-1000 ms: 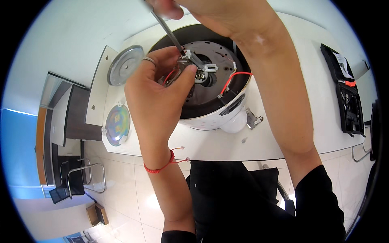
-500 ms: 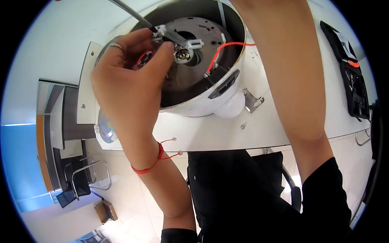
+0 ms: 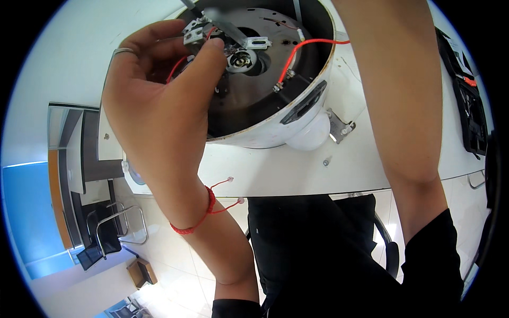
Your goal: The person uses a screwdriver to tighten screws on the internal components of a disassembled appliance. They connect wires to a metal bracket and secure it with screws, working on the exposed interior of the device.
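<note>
My left hand is closed over the left part of an upturned white appliance shell, which looks like a rice cooker base. Thumb and fingers pinch a small silver metal bracket. A screwdriver comes down from the top edge, its tip at the bracket. Beside the bracket lie a slotted metal arm and a round central spring socket. Red wire runs from a terminal over the rim. Only my right forearm shows; that hand is beyond the upper edge.
The shell stands on a white table. Near its right side lie a loose metal plate and a small screw. A black tool case sits open at far right. A chair stands at lower left.
The view has shifted, so the shell sits slightly higher and further right. My left fingers have spread a little, showing more of the bracket. The screwdriver remains at the bracket.
</note>
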A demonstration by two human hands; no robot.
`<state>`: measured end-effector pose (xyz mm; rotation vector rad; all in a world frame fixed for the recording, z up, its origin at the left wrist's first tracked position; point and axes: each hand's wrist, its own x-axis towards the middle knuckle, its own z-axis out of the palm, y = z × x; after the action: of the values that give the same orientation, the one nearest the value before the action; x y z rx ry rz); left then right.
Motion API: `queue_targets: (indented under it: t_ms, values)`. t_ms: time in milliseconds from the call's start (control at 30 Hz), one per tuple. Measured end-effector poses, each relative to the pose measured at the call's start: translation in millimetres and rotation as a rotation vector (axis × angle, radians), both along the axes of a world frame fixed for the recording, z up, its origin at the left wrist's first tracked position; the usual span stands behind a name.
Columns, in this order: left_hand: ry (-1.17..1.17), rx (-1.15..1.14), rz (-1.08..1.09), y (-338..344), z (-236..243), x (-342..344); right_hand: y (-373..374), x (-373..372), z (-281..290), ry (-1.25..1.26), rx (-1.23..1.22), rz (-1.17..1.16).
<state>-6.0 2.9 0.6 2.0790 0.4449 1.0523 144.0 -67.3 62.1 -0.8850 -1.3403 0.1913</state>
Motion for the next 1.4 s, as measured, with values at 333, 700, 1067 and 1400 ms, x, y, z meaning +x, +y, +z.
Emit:
queue_targets:
  t_ms: [333,700,1067,1400]
  values:
    - [0.02,0.054,-0.02,2,0,0,10,-1,-3,0.007,-0.035,0.036]
    - [0.026,0.051,-0.031,3,0,1,11,-2,-5,0.03,-0.071,0.073]
    - [0.023,0.023,-0.017,0,-1,3,7,2,-8,0.054,-0.106,0.095]
    - [0.017,0.046,-0.021,2,-1,1,4,2,-5,0.066,-0.131,0.119]
